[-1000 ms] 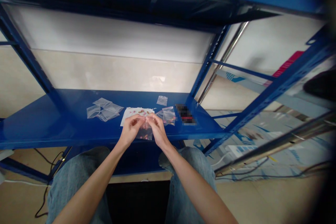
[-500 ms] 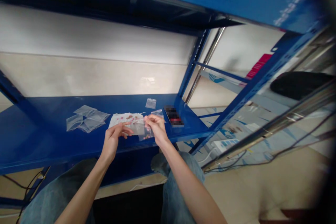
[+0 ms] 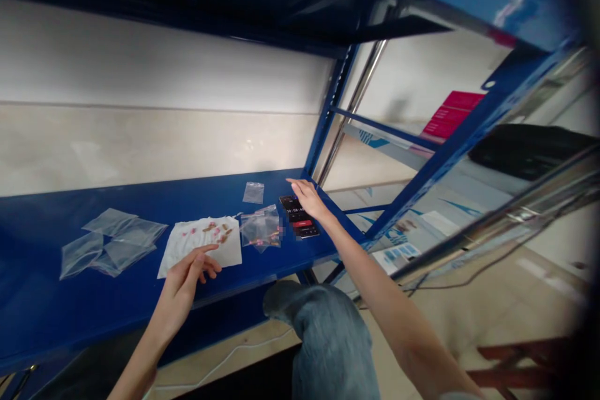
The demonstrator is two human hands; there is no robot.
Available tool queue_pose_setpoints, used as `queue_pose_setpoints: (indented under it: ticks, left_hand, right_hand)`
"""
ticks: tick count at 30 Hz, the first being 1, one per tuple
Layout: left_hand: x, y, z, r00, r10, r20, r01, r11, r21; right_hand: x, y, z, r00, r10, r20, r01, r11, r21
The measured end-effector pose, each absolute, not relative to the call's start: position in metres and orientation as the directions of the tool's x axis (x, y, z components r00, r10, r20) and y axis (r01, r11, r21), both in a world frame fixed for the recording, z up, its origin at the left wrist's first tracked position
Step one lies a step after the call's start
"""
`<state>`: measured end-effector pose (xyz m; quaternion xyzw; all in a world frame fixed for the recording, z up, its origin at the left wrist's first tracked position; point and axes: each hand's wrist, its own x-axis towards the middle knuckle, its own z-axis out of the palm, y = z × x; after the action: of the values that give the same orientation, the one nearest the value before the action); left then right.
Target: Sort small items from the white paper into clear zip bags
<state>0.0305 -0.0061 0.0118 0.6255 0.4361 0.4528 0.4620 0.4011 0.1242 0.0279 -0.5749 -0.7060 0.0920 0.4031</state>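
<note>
Right hand (image 3: 307, 198) open over a phone (image 3: 299, 215); left hand (image 3: 184, 278) open, empty, at a paper sheet (image 3: 229, 256) with pieces (image 3: 215, 231) remaining; filled zip bag (image 3: 260, 229) between, flat empty bags (image 3: 115, 244) at left.

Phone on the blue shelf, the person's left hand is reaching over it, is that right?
Not the left hand: the head view shows the right hand reaching over the phone on the blue shelf. The left hand is by the white paper.
</note>
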Motion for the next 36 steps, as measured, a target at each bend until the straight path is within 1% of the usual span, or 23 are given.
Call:
queue_pose_setpoints:
  ticks: [3, 5, 7, 10, 15, 19, 22, 25, 36]
  left_hand:
    - [0.030, -0.003, 0.011, 0.221, 0.967, 0.127, 0.114, -0.155, 0.981]
    - [0.029, -0.001, 0.009, 0.226, 0.968, 0.108, 0.112, -0.136, 0.984]
    - [0.029, 0.001, 0.008, 0.223, 0.970, 0.095, 0.113, -0.123, 0.986]
    - [0.028, 0.002, 0.008, 0.205, 0.976, 0.077, 0.096, -0.098, 0.991]
    - [0.027, 0.002, 0.010, 0.206, 0.977, 0.051, 0.050, -0.063, 0.997]
    - [0.026, 0.000, 0.011, 0.201, 0.978, 0.055, 0.026, -0.061, 0.998]
    - [0.026, -0.001, 0.011, 0.187, 0.981, 0.060, 0.009, -0.062, 0.998]
    - [0.026, 0.000, 0.010, 0.191, 0.980, 0.061, 0.005, -0.063, 0.998]
    - [0.025, 0.001, 0.007, 0.206, 0.975, 0.077, 0.000, -0.079, 0.997]
  right_hand:
    - [0.428, 0.126, 0.012, -0.070, 0.945, 0.320, 0.629, 0.290, -0.721]
    - [0.434, 0.123, 0.002, -0.068, 0.957, 0.281, 0.592, 0.265, -0.761]
    - [0.435, 0.120, -0.004, -0.051, 0.961, 0.271, 0.585, 0.248, -0.772]
    - [0.434, 0.120, -0.005, -0.046, 0.966, 0.253, 0.597, 0.230, -0.769]
    - [0.434, 0.120, -0.001, -0.058, 0.958, 0.282, 0.640, 0.252, -0.726]
    - [0.436, 0.110, -0.001, 0.027, 0.951, 0.308, 0.605, 0.230, -0.762]
    - [0.438, 0.102, -0.003, 0.060, 0.945, 0.321, 0.616, 0.218, -0.757]
    - [0.439, 0.097, -0.005, 0.064, 0.949, 0.307, 0.626, 0.201, -0.753]
    - [0.437, 0.094, -0.009, 0.050, 0.937, 0.344, 0.687, 0.218, -0.693]
